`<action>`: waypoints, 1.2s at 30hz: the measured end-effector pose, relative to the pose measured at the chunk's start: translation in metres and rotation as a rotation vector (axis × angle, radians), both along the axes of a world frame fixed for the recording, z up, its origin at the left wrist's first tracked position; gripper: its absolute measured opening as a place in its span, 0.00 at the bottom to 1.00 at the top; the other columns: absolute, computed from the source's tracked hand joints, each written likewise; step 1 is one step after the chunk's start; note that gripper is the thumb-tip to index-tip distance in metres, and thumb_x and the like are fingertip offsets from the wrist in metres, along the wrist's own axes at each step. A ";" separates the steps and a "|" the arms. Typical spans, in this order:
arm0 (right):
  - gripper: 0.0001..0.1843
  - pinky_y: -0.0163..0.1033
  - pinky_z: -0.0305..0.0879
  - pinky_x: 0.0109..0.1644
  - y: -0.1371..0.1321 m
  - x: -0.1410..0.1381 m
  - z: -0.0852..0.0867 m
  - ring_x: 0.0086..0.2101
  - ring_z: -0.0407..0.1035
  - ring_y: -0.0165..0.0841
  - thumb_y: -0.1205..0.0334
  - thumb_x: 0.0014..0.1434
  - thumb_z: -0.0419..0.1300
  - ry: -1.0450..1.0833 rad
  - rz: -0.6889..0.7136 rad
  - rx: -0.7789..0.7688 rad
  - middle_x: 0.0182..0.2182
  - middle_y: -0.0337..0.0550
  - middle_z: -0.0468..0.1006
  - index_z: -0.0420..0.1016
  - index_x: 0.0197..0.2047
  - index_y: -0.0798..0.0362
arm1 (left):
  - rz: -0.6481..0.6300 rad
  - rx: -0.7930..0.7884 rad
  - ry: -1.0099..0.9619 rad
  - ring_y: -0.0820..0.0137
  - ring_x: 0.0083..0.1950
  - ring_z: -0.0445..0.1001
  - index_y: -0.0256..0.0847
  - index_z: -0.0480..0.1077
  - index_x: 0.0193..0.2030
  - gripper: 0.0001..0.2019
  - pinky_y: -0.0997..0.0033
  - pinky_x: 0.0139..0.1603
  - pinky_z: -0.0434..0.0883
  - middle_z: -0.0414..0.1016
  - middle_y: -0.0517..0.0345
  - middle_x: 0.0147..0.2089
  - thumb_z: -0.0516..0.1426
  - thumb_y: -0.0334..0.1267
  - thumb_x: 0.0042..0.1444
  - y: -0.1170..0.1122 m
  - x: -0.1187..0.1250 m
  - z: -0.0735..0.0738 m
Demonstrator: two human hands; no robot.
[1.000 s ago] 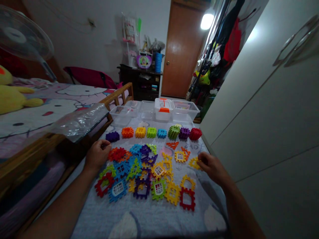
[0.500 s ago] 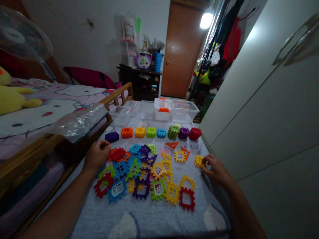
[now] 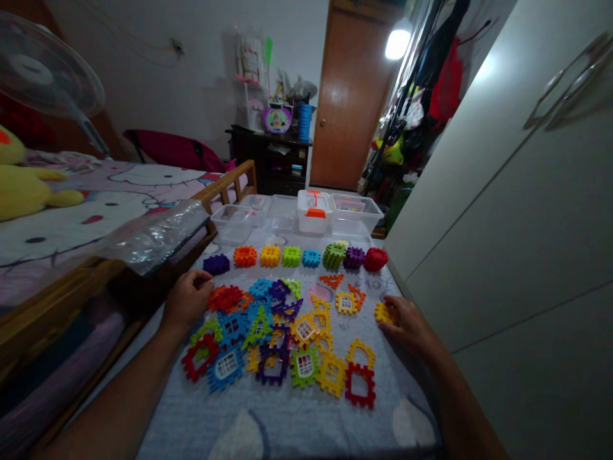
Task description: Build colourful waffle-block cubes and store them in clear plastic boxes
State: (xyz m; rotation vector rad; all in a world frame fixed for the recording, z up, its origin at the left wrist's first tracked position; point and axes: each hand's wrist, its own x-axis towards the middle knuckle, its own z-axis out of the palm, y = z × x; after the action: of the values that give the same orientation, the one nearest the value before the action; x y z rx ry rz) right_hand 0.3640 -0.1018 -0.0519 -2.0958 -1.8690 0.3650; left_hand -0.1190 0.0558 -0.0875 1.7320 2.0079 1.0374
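Note:
My right hand (image 3: 409,326) is at the right side of the cloth-covered table, its thumb and fingers around a small stack of yellow interlocking building tiles (image 3: 383,312). My left hand (image 3: 189,297) rests by the left edge with its fingers curled together, beside red tiles (image 3: 227,298). Whether anything is inside those fingers is hidden. Between the hands lies a loose pile of notched tiles, among them a blue tile with a white window (image 3: 226,366), a purple frame (image 3: 272,367), a yellow tile (image 3: 331,374) and a red frame (image 3: 360,385).
Behind the pile runs a row of sorted stacks, from dark blue (image 3: 216,264) to red (image 3: 376,259). Clear plastic boxes (image 3: 233,223) and a lidded box with orange clips (image 3: 314,214) stand farther back. A wooden bed rail (image 3: 230,182) borders the left, a white cabinet (image 3: 517,211) the right.
My right hand has shifted slightly left and wrapped farther around the yellow stack, which it held at the right edge before. My left hand stays in place.

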 end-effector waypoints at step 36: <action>0.27 0.44 0.54 0.49 0.210 -0.221 0.044 0.47 0.64 0.43 0.46 0.50 0.65 -0.224 0.414 0.111 0.45 0.48 0.73 0.74 0.50 0.52 | -0.023 0.079 -0.134 0.66 0.36 0.72 0.42 0.66 0.30 0.05 0.69 0.40 0.68 0.70 0.57 0.35 0.52 0.38 0.49 -0.004 0.006 -0.001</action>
State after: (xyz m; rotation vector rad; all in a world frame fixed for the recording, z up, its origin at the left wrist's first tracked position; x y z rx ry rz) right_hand 0.1426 0.1085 -0.0080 -1.7285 -2.3984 0.1134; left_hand -0.1135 0.0514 -0.0883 1.6728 1.8844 1.2061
